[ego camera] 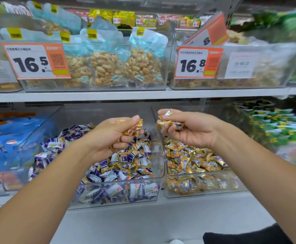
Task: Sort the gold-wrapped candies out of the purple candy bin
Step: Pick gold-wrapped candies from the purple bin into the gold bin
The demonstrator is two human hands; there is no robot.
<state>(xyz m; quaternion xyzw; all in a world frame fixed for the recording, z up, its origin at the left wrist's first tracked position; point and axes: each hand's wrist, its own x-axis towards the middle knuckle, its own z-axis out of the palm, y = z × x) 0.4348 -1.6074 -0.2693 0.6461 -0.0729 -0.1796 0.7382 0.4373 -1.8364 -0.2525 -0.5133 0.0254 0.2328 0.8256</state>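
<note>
Gold candies [132, 130] sit bunched in the curled fingers of the left hand [108, 136], above the purple bin [108, 166]. Right hand [187, 129] pinches more gold candies [171, 122] between thumb and curled fingers, over the gold bin [196, 161] just right. Peanut bags [108, 67] fill the far shelf.

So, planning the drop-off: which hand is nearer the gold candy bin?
Right. The right hand hovers over the gold candy bin; the left hand is over the purple candy bin.
</note>
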